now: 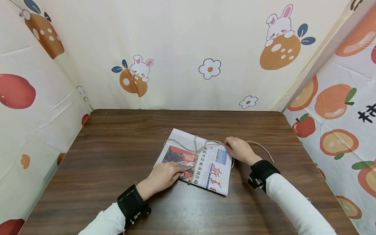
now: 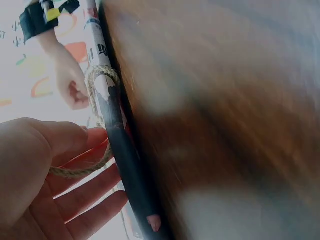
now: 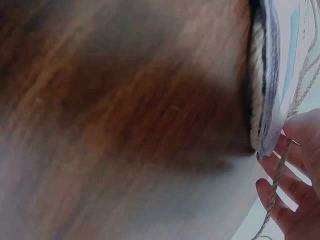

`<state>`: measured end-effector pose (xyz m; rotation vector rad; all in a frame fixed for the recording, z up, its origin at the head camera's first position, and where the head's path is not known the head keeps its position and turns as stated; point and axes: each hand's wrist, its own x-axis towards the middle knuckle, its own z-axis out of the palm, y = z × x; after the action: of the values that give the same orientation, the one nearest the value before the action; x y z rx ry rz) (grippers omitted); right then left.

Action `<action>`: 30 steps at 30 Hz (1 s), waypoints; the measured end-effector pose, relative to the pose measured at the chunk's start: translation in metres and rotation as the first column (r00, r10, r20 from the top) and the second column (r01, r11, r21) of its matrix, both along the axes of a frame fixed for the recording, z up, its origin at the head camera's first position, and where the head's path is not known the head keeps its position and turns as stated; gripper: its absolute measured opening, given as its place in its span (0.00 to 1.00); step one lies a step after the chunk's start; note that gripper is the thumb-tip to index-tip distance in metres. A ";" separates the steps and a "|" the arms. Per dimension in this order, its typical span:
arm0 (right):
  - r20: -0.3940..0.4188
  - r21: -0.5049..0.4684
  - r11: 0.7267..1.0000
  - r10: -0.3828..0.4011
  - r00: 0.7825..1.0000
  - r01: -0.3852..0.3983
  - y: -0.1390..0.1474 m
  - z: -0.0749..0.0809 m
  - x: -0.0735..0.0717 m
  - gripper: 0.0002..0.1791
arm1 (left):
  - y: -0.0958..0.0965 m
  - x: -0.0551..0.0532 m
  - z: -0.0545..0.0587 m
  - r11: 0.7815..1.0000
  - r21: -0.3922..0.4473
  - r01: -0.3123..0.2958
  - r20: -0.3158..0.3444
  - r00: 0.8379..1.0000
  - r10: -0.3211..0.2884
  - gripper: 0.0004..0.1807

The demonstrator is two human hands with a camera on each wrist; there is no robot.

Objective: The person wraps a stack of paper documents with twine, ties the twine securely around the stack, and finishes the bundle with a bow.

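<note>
- The left hand (image 1: 163, 176), below centre in the head view, is reaching in from lower left, pinching thin tan twisted twine (image 3: 276, 182).
- The right hand (image 1: 241, 150), right of centre, is reaching in from lower right, pinching another stretch between thumb and fingers.
- A folded white printed newspaper (image 1: 202, 166) is lying on the brown wood-grain table (image 1: 117, 140), centre frame, its long axis slanting from upper left to lower right.

Before you, the folded newspaper (image 1: 203, 164), printed with a red-toned photo and Chinese characters, lies flat and skewed on the counter (image 1: 126, 140), its upper face crossed both ways by tan twine (image 1: 196, 150) that wraps its edges and runs loose past the right side.
</note>
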<state>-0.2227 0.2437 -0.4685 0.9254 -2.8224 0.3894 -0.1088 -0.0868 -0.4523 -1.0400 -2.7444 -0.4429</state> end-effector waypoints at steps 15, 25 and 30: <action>0.070 -0.040 0.999 0.017 0.997 -0.015 0.003 -0.002 0.005 0.07 | -0.019 -0.032 0.000 0.999 -0.024 -0.040 0.012 0.999 0.040 0.12; 0.183 -0.040 0.999 0.039 0.982 -0.032 0.002 -0.001 0.012 0.06 | -0.022 -0.052 0.005 0.995 -0.063 -0.082 0.054 0.995 0.085 0.13; 0.214 -0.055 0.994 0.103 0.971 -0.093 0.003 -0.002 0.018 0.05 | -0.024 -0.061 0.005 0.993 -0.079 -0.091 0.070 0.993 0.097 0.13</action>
<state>-0.2052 0.2467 -0.4704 1.0776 -2.9535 0.5981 -0.1702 -0.1106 -0.4472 -0.9235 -2.8820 -0.3726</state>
